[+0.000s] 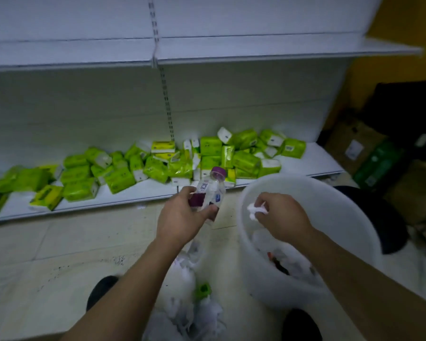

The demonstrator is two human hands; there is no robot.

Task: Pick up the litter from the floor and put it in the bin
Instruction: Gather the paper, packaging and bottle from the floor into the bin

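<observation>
1. Two hands full at this point: my right hand (282, 215) was pinching a crumpled white tissue (255, 209) right over the open white bin (349, 217), so that bit looked nearly done.
2. My left hand (182, 215) gripped a clear plastic bottle (210, 190) with a purple cap, just beside the bin's rim, not over it yet.
3. The bin already had some white scraps in it.
4. Plenty left, I reckoned: white plastic bags (182, 286) and a green scrap (203, 289) lay on the floor (59, 254) between my shoes.

Tiled floor (59, 254), white bin (342, 200), crumpled bags (182, 274), shelf (133, 195), green packs (81, 173)
</observation>
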